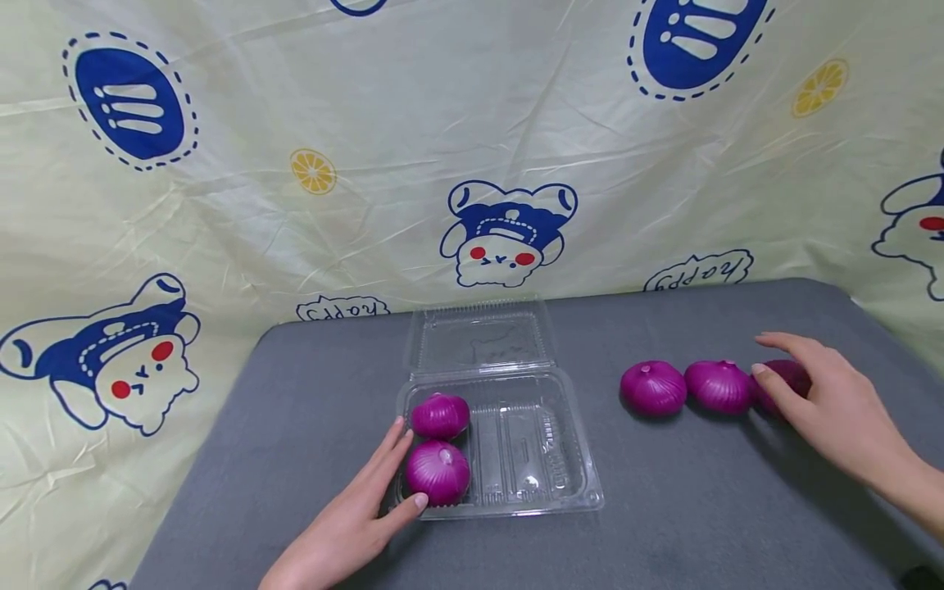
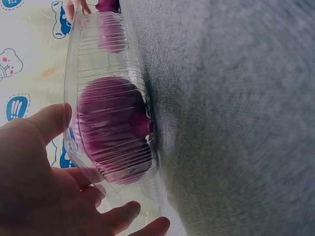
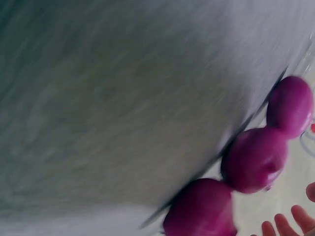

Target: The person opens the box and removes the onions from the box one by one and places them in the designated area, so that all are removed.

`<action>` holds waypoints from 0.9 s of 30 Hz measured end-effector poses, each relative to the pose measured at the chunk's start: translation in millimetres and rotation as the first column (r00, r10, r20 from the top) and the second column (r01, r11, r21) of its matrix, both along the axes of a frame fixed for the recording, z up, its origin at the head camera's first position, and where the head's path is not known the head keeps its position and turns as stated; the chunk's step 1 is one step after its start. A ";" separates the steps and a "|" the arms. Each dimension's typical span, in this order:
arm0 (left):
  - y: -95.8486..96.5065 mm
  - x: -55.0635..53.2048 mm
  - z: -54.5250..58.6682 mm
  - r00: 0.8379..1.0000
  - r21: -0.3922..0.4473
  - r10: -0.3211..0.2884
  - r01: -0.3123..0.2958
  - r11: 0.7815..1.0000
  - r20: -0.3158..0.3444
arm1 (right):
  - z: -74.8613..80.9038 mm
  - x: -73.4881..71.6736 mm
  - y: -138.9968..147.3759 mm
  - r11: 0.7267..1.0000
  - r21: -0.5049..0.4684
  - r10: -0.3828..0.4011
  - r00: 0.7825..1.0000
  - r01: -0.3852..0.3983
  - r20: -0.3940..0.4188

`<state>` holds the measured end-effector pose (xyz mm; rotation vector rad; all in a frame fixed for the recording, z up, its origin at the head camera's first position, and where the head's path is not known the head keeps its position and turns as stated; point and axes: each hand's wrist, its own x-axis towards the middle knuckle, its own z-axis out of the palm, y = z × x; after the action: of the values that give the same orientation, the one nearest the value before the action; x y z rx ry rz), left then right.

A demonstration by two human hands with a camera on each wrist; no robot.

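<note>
At the left side of the clear plastic box (image 1: pixel 516 459), on a grey table (image 1: pixel 295 426): a left hand (image 1: pixel 350 512), unclenched, fingers nearly straight and slightly apart along the box's outer left wall, thumb against the rim near the front left corner. Inside the box, along that wall: 2 purple onions in a front-to-back row, the farther onion (image 1: pixel 440 416) and the nearer onion (image 1: pixel 438 473), the latter close to the left thumb. At the back of the box: its clear lid (image 1: pixel 483 336), folded back towards a printed cloth (image 1: pixel 236 205). To the right of the box, well apart: 3 more purple onions in a row, namely the left onion (image 1: pixel 653 388), the middle onion (image 1: pixel 719 387) and the rightmost onion (image 1: pixel 787 375). Farthest right of the box, at the rightmost onion: a right hand (image 1: pixel 841 401), thumb and fingers parted, partly hiding this onion; contact impossible to tell.
</note>
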<state>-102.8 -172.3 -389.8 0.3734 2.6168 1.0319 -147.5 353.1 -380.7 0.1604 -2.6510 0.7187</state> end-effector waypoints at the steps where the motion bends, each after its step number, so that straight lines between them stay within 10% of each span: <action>1: 0.0 -0.3 0.2 1.000 0.001 -0.001 0.001 1.000 -0.001 | 0.8 1.9 -5.2 0.999 0.008 0.032 0.999 -0.032 -0.034; 15: 0.6 1.4 -0.9 1.000 -0.013 -0.004 0.004 1.000 -0.012 | 8.5 13.1 -85.6 0.906 0.101 0.424 0.875 -0.412 -0.234; 27: -0.1 0.9 0.0 1.000 -0.027 0.005 -0.005 1.000 -0.007 | 12.5 19.4 -147.6 0.840 0.080 0.542 0.831 -0.536 -0.126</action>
<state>-101.9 -172.4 -389.8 0.3648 2.6358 0.9981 -128.1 205.5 -368.3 0.9704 -2.4850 0.7798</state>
